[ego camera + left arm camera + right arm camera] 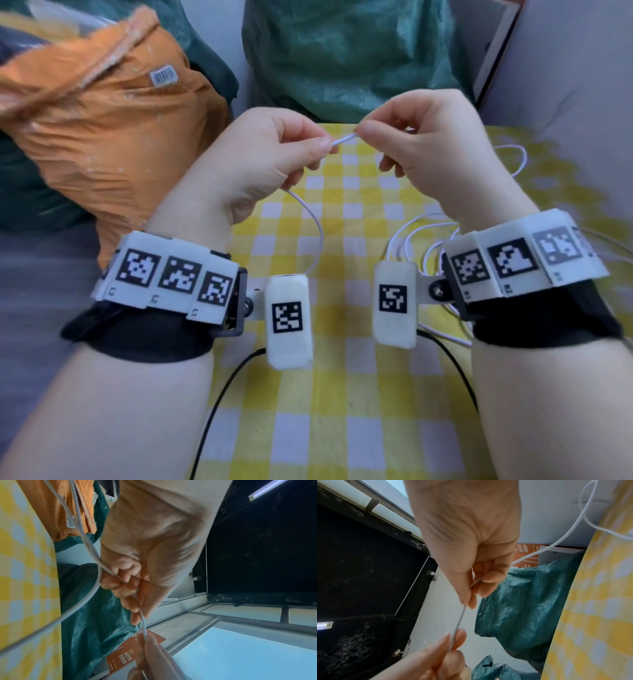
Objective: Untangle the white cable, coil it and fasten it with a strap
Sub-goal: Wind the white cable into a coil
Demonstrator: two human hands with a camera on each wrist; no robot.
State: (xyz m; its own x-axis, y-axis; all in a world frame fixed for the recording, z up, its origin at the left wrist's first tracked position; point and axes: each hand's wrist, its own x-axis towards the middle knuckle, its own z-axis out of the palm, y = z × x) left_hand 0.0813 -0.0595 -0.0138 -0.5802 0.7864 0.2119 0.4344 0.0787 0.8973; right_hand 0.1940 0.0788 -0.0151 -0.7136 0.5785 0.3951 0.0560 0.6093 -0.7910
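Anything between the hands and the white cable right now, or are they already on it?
Nothing visible stands between them. The left hand and the right hand each pinch the white cable, with a short taut stretch between their fingertips. The rest lies in loose loops on the yellow checked cloth, under the right wrist.

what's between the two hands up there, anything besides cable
Only a short taut run of the white cable, pinched by the left hand and the right hand. The head view shows it; both wrist views confirm nothing else in that gap.
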